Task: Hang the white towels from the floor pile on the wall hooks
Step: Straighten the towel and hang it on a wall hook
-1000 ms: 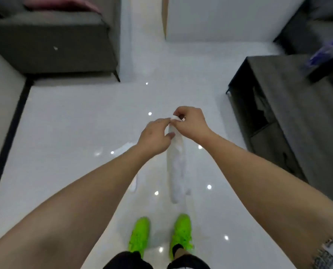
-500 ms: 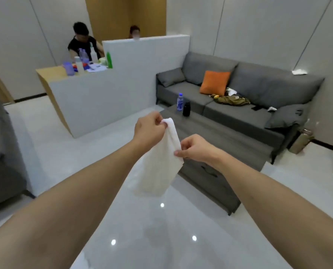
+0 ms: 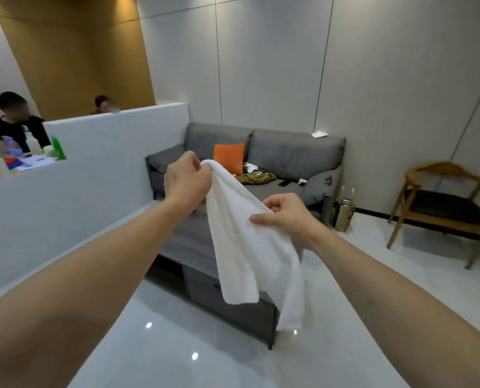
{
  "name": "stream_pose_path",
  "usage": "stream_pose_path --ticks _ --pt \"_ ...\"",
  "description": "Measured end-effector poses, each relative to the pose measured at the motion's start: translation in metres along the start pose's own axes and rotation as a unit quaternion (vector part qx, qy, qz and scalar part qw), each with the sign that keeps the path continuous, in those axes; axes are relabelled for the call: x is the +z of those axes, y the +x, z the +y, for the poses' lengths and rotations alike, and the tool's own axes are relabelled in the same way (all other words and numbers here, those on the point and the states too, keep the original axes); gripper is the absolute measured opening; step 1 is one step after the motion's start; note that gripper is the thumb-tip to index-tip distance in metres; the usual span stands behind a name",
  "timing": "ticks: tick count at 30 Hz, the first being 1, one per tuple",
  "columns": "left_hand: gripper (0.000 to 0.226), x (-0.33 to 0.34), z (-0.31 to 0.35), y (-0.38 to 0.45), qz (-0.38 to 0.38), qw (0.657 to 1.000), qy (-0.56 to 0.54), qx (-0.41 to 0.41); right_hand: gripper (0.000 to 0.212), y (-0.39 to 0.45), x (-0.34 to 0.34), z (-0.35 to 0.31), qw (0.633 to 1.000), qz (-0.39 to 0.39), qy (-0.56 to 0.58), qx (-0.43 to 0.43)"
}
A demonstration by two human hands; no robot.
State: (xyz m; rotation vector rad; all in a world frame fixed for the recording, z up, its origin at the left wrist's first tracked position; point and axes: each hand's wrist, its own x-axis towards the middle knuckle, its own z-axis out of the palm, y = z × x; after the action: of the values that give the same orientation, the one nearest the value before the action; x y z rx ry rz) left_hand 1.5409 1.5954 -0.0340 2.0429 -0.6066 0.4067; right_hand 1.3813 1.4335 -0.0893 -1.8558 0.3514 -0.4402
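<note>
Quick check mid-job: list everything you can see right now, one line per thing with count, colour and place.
towel: 1, white, held up between both hands, lower end hanging free
sofa: 1, grey, against the far wall
cushion: 1, orange, on the sofa
low cabinet: 1, dark grey, behind the towel
chair: 1, wooden with dark seat, right side
partition counter: 1, white, left
green bottle: 1, on the counter
other people: 2, behind the counter
wall hooks: none in view
left hand: grip closed on the towel's top corner
right hand: grip pinching the towel's edge, lower down
</note>
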Motion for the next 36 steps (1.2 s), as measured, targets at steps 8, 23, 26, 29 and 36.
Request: stream_pose_path --ticks 8,23,26,29,36 --pt "0.018 0.098 0.066 0.019 0.017 0.998 -0.041 -0.052 0.024 -0.013 -0.124 0.070 0.951 0.087 -0.235 0.179" --pt "0.012 0.342 0.135 0.065 -0.383 0.902 -0.191 0.047 0.017 0.149 -0.254 0.073 0.957 0.205 -0.203 0.039" --pt "0.005 0.377 0.145 0.121 -0.320 0.918 -0.232 0.008 0.031 0.186 -0.289 0.092 0.974 0.123 -0.173 0.074" --pt "0.011 0.403 0.153 0.172 -0.296 0.922 -0.248 -0.015 0.061 0.222 -0.300 0.107 0.978 0.010 -0.180 0.102" --pt "0.021 0.418 0.119 0.247 -0.266 0.921 -0.273 -0.078 0.012 0.343 -0.279 0.128 0.989 0.140 0.033 0.033"
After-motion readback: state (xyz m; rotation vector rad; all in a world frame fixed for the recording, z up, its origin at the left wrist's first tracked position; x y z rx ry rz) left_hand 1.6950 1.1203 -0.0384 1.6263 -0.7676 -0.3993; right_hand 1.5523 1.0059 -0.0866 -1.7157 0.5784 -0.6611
